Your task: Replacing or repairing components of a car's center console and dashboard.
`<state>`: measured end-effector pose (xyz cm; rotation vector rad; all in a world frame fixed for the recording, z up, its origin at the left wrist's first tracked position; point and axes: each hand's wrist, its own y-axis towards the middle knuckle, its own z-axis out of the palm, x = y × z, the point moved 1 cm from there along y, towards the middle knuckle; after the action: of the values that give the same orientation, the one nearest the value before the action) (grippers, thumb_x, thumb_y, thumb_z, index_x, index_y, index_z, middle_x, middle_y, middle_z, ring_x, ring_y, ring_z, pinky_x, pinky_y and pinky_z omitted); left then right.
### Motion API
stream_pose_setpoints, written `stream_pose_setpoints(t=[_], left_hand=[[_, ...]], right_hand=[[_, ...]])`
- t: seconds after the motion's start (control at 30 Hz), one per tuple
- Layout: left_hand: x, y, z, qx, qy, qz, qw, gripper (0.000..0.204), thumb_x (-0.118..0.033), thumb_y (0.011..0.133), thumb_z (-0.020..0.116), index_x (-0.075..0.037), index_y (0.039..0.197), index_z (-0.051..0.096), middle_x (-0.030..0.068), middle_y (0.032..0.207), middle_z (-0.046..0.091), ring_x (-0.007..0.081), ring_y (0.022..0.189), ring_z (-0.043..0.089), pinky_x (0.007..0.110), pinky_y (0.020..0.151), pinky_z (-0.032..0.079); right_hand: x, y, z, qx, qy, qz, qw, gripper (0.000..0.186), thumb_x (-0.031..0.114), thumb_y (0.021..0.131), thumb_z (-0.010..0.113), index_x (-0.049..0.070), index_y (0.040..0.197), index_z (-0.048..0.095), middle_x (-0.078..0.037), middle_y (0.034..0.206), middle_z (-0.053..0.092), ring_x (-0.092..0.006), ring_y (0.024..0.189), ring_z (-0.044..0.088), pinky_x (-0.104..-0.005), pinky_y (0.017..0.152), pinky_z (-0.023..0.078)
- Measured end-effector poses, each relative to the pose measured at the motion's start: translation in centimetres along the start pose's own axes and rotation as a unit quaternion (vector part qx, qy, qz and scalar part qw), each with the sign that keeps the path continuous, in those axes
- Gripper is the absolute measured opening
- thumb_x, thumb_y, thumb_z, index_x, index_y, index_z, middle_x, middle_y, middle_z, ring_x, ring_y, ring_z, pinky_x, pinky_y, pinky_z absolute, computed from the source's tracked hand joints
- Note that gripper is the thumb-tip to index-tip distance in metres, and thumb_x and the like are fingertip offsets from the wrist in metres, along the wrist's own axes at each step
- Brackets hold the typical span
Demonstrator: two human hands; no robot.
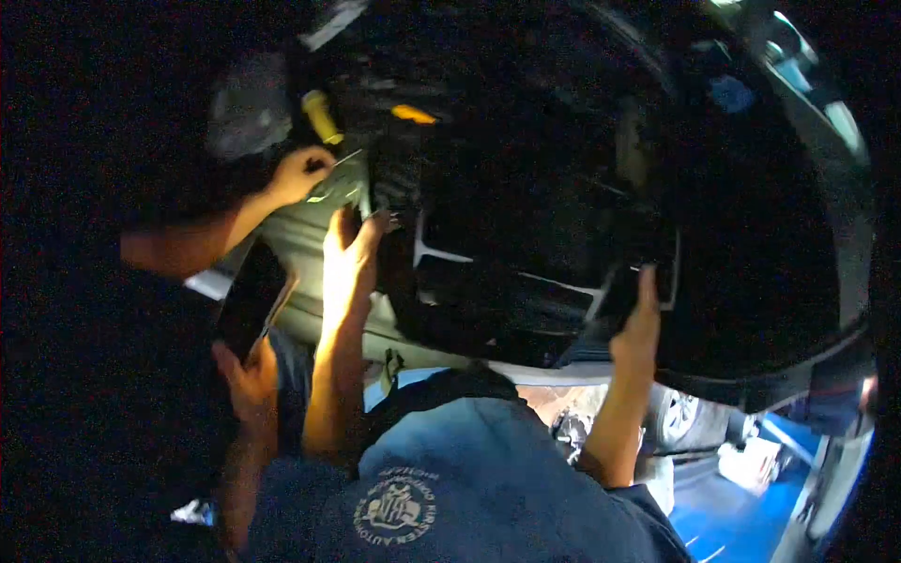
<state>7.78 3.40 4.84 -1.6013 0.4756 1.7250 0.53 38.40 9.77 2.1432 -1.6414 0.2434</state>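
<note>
Three people's arms crowd under a raised car. Nearest, a co-worker's blue cap (450, 479) blocks the lower view. The left hand (246, 380) has its fingers clamped on a dark phone (251, 296), just below the grey sill. The right hand is out of sight. The co-worker's two hands press the black undertray (526, 216); another hand (300, 174) works near a yellow cap (321, 116). Blue floor (741, 521) beyond.

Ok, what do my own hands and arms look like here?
Only your left hand, behind the dark phone, shows clearly: bare, no glove or watch visible, forearm bare down to the frame edge. Your right hand isn't in view.
</note>
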Motion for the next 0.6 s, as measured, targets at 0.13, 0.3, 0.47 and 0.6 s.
stream_pose_setpoints(t=[0.13, 0.3, 0.47, 0.6], left_hand=[[5.1, 2.3, -1.0, 0.021, 0.028, -0.002, 0.999, 0.026, -0.024, 0.080, 0.063, 0.000, 0.083, 0.053, 0.0021, 0.073, 0.050, 0.0117, 0.066, 0.041, 0.027, 0.061, 0.037], [6.7, 3.4, 0.1, 0.006, 0.090, -0.017, 0.996, 0.028, -0.025, 0.079, 0.065, 0.000, 0.078, 0.052, 0.0002, 0.069, 0.047, 0.0121, 0.065, 0.040, 0.027, 0.060, 0.036], [5.8, 4.6, 0.4, 0.009, 0.213, 0.019, 0.977, 0.032, -0.029, 0.079, 0.066, 0.002, 0.081, 0.058, 0.0078, 0.070, 0.058, 0.0158, 0.063, 0.049, 0.032, 0.059, 0.041], [6.9, 5.8, 1.9, -0.055, 0.257, 0.079, 0.962, 0.039, -0.035, 0.077, 0.068, 0.002, 0.086, 0.064, 0.0136, 0.074, 0.065, 0.0201, 0.067, 0.059, 0.033, 0.064, 0.047]], right_hand=[[-3.6, -0.6, 4.6, 0.110, 0.057, 0.051, 0.991, 0.096, -0.031, 0.059, 0.037, 0.012, 0.143, 0.027, -0.019, 0.140, 0.038, -0.0312, 0.132, 0.034, -0.0327, 0.111, 0.024], [-6.4, 0.2, 8.5, 0.162, 0.061, 0.101, 0.980, 0.096, -0.031, 0.060, 0.038, 0.013, 0.144, 0.025, -0.018, 0.141, 0.037, -0.0313, 0.131, 0.035, -0.0321, 0.110, 0.026], [-6.7, 1.3, 9.1, 0.233, 0.086, 0.153, 0.956, 0.085, -0.025, 0.070, 0.042, 0.015, 0.143, 0.027, -0.016, 0.145, 0.032, -0.0286, 0.131, 0.036, -0.0316, 0.110, 0.027], [-9.8, 4.2, 11.9, 0.095, 0.625, 0.496, 0.595, 0.094, -0.036, 0.062, 0.033, 0.011, 0.144, 0.025, -0.017, 0.143, 0.035, -0.0256, 0.133, 0.033, -0.0285, 0.111, 0.025]])
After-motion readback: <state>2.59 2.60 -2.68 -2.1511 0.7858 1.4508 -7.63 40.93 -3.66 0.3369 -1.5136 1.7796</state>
